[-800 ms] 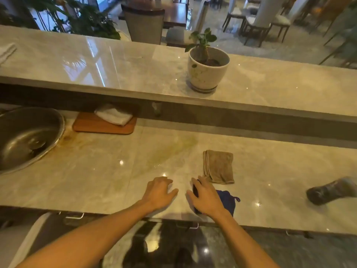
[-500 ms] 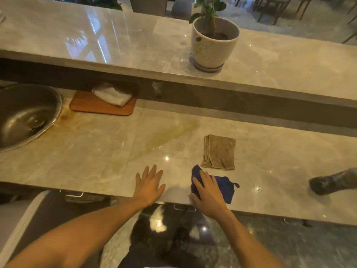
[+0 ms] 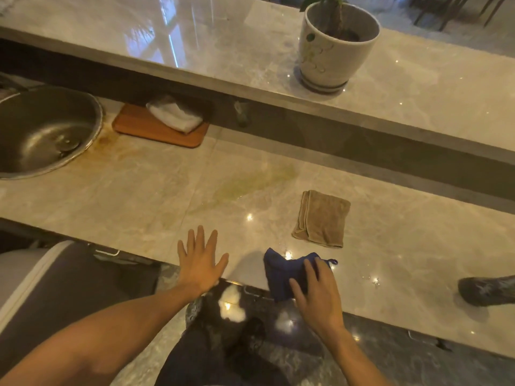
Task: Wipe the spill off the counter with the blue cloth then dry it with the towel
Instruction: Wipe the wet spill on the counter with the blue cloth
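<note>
Head view: blue cloth (image 3: 287,274) half under right hand (image 3: 317,296)

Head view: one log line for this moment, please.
phase: picking up | right hand: on blue cloth | left hand: flat, empty | spill: unwiped | towel: untouched

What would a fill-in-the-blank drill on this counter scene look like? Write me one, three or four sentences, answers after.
1. The right hand rests on the ____ cloth at the counter's near edge.
2. The left hand lies flat with its fingers ____.
3. The folded tan towel lies to the ____ of the greenish spill.
4. The white rag sits on a wooden ____.

Answers: blue; spread; right; board
</note>
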